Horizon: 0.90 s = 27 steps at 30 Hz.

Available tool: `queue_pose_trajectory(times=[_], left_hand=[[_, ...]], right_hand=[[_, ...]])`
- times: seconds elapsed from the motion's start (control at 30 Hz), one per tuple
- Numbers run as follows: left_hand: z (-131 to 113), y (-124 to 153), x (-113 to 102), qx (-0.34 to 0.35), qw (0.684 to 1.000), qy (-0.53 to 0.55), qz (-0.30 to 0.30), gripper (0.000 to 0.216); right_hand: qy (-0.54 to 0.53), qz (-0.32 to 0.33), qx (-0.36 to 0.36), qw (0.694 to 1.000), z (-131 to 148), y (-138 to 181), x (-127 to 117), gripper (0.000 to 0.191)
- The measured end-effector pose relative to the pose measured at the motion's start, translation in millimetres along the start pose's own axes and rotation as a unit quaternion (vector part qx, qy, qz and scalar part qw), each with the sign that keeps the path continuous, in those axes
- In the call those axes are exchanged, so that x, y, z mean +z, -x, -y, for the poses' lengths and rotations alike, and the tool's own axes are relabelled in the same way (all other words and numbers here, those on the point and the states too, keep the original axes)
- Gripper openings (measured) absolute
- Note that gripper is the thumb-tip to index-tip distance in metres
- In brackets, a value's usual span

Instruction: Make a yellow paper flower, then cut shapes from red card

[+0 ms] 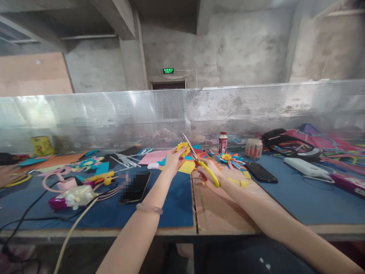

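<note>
My left hand [172, 159] pinches a yellow paper flower [184, 147] with a notched edge, above the middle of the table. My right hand [207, 172] is closed round the yellow handles of a pair of scissors [213, 177]. Their slim metal blades point up and to the left, beside the flower; whether they touch it I cannot tell. Under both hands lie orange and blue paper pieces and a yellow sheet [187, 167]. Just right of the scissors rests a blue, pink and orange paper flower [227, 158], with small yellow scraps [244, 183] in front of it.
A black phone [261, 172] and a red-capped bottle [222, 142] are on the right. Left of my arm are another dark phone [138, 186], a yellow glue gun [102, 177] and tangled cables. Another person's hand [10, 176] shows at far left. A perforated metal screen [114, 118] stands behind.
</note>
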<state>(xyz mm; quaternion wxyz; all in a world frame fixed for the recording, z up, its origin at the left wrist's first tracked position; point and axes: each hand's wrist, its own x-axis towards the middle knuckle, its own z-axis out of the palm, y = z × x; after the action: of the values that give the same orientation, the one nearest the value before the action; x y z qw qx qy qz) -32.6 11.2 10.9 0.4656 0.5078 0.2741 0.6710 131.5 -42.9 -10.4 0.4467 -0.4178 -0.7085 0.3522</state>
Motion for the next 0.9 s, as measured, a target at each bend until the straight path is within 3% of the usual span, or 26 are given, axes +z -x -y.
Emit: queue_pose_trajectory(times=[0.47,0.9], left_hand=[[-5.8,0.8,-2.0,-0.007,1.000,-0.026,-0.002,0.027],[-8.5,1.6,-3.5,0.002,0.999,-0.039,0.023,0.031]], right_hand=[[-0.022,-0.029,0.005,0.999,-33.5,-23.2,-4.3,0.005],[-0.028,-0.017,0.003,0.999,-34.0,-18.5,-5.4,0.006]])
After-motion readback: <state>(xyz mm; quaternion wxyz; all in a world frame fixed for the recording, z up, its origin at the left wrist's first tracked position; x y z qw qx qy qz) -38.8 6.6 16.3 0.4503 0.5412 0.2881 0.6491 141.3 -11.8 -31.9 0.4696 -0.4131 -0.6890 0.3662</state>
